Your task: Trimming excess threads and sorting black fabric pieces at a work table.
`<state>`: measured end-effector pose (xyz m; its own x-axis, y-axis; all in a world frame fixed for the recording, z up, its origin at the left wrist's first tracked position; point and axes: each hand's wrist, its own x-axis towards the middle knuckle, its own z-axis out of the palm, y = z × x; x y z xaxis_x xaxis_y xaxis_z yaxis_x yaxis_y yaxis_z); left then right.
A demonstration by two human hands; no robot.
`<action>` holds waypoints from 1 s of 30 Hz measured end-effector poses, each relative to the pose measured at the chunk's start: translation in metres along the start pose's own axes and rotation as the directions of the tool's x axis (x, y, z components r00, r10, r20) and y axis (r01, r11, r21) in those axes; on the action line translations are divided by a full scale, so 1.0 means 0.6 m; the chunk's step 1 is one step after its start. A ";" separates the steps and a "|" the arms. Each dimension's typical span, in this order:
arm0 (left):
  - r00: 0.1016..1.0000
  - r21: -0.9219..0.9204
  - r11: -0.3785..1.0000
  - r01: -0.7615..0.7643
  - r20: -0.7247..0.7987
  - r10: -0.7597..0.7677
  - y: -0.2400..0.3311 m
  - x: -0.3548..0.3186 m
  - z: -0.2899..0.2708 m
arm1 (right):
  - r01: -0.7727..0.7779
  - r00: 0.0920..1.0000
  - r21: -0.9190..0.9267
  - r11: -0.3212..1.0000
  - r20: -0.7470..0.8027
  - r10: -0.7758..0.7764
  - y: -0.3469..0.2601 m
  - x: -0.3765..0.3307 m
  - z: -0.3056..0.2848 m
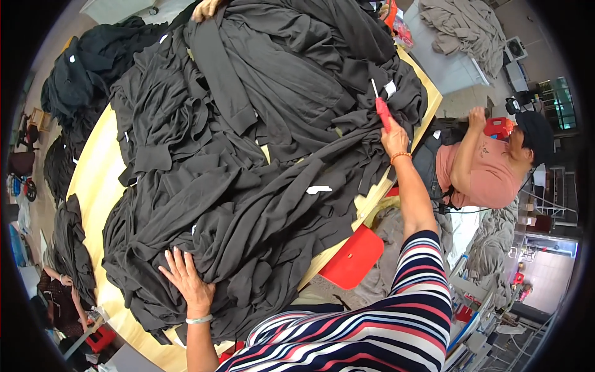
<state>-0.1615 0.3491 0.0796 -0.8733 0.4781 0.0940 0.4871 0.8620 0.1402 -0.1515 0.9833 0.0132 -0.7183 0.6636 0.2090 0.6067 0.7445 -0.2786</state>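
the left hand (189, 286) lies, fingers spread, on dark garments (248, 189); the right hand (395, 139) is closed around a red-handled tool (383, 111)

Left hand (189, 285) lay flat, palm down, fingers (179, 261) spread and pointing forward, slightly leftward. Left forearm (201, 344) ran close to the body. Right arm (414, 192) was extended farther forward, right hand (395, 139) closed in a grip, its back upward.
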 end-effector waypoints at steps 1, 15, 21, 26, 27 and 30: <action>1.000 -0.011 1.000 0.019 0.008 -0.019 0.002 -0.002 -0.005 | -0.053 0.999 -0.038 0.998 0.000 0.053 -0.005 0.013 -0.005; 0.993 -0.106 0.991 0.081 0.089 -0.072 0.003 0.004 -0.037 | -0.174 0.984 -0.067 0.983 -0.040 0.171 0.016 0.039 -0.046; 0.999 -0.352 0.935 0.053 0.027 -0.046 -0.020 -0.031 -0.090 | -0.220 0.945 0.523 0.824 0.325 0.046 -0.120 -0.124 -0.063; 0.764 -0.309 0.849 0.429 -0.379 -0.523 -0.207 -0.086 -0.085 | 0.011 0.748 0.725 0.688 0.451 -0.487 -0.378 -0.279 -0.145; 0.652 -0.481 0.714 0.509 -0.326 -0.685 -0.237 -0.091 -0.087 | 0.078 0.674 0.719 0.691 0.472 -0.568 -0.452 -0.312 -0.174; 0.451 -0.902 0.133 0.411 0.075 -0.889 -0.342 -0.114 -0.024 | 0.444 0.386 0.748 0.493 0.336 -0.859 -0.606 -0.410 -0.206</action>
<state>-0.2016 0.1370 0.0586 -0.8282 -0.5383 -0.1561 -0.2817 0.1591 0.9462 -0.1534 0.5581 0.1788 -0.9129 -0.4083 0.0045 -0.2750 0.6067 -0.7458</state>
